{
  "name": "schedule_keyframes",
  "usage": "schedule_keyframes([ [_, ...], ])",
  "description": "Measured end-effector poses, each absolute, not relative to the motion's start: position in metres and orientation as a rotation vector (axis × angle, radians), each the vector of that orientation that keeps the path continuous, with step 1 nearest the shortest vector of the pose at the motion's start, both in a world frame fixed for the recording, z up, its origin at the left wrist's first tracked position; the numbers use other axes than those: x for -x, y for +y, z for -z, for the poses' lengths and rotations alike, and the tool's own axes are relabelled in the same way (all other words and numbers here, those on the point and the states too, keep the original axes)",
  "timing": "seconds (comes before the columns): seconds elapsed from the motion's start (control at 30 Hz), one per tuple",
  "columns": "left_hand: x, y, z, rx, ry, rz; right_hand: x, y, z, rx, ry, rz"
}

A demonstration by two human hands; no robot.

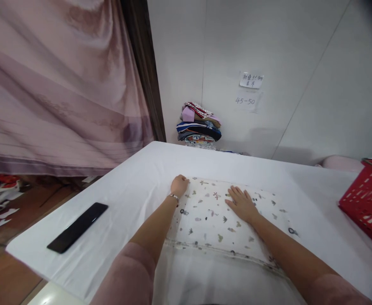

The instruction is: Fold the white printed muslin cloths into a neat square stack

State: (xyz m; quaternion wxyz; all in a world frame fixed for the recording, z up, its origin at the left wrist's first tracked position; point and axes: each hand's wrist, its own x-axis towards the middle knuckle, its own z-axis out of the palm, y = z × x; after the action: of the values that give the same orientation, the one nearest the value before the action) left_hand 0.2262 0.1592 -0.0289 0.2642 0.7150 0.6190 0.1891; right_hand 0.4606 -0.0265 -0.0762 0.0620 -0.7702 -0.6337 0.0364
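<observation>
A white cloth with small printed figures [211,220] lies spread in a folded rectangle near the table's front edge. My left hand [180,185] is at its far left corner, fingers curled in on the cloth's edge. My right hand [242,204] rests flat on the upper middle of the cloth, fingers spread, holding nothing. The near edge of the cloth shows several layers.
A black phone-like slab [77,227] lies on the white-covered table [125,190] at the left. A red basket [368,199] stands at the right edge. Folded fabrics [199,123] are stacked beyond the far edge, by the wall. A pink curtain [61,84] hangs at left.
</observation>
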Motion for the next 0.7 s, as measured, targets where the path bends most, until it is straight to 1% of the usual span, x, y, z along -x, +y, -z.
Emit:
schedule_keyframes([
  [0.3, -0.2337, 0.1638, 0.0369, -1.815, 1.766, -0.509, -0.4612, -0.0265, 0.0775, 2.314, -1.911, -0.078],
  [0.7, -0.2344, 0.1675, 0.0377, -1.799, 1.806, -0.468, -0.4609, -0.0272, 0.0753, 2.303, -1.914, -0.101],
])
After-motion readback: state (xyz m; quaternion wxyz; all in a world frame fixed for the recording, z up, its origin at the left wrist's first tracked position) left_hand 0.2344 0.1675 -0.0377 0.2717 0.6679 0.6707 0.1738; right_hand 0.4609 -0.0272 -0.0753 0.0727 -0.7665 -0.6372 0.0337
